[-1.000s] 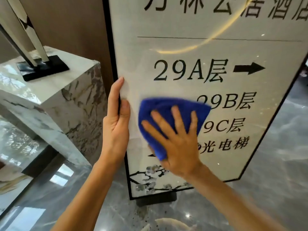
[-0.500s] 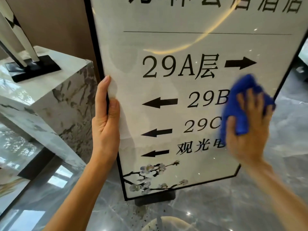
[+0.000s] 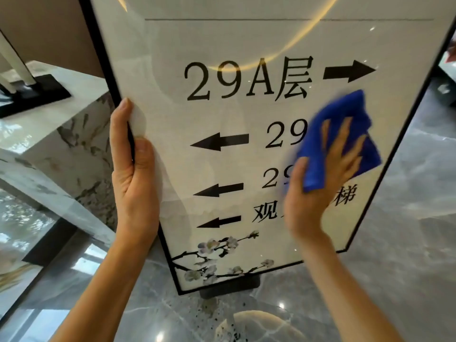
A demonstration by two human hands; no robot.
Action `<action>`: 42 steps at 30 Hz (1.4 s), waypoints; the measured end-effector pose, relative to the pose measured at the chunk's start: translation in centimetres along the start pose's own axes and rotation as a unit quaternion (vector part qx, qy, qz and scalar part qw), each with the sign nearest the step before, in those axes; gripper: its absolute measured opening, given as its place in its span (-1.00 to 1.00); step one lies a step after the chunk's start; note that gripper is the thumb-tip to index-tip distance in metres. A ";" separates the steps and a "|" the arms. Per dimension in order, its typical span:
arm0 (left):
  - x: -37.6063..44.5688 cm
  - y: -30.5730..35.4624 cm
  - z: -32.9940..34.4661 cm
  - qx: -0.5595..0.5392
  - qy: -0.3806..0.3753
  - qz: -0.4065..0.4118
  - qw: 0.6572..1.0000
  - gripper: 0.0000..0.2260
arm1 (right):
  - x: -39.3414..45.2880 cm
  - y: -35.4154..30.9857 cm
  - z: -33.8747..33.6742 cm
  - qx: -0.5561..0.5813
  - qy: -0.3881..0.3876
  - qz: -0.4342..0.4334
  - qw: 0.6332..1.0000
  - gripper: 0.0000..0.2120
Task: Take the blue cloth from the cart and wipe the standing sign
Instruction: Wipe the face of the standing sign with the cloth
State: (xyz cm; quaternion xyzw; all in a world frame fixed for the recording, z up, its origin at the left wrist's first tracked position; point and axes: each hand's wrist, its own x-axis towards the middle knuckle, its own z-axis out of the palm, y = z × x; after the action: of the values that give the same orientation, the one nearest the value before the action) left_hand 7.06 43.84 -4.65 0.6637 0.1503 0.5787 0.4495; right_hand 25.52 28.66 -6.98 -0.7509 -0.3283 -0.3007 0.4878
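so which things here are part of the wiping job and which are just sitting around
In the job: blue cloth, pressed on the standing sign by the right hand; left hand gripping the sign's left edge.
Lying about: marble plinth, black stand base on it, grey marble floor.

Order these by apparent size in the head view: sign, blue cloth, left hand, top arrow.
1. sign
2. blue cloth and left hand: about alike; the right hand covers part of the cloth
3. top arrow
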 end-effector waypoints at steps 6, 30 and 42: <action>0.2 0.0 -0.4 0.002 -0.014 -0.013 1.000 -0.62 | -11.0 -6.0 4.1 -0.085 -0.163 -0.201 0.962 -0.36; -2.6 -1.0 -0.1 0.104 0.026 -0.015 0.994 -0.64 | 0.1 11.9 -5.1 0.010 -0.067 -0.014 0.998 -0.46; -6.4 -2.0 1.2 0.128 0.017 0.019 0.991 -0.63 | -9.7 4.4 -1.2 0.035 -0.070 0.007 0.997 -0.36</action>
State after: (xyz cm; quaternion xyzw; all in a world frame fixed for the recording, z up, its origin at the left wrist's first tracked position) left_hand 6.96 39.87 -10.18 0.7085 0.2181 0.5743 0.3474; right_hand 23.01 24.22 -16.38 -0.7552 -0.3665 -0.2320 0.4915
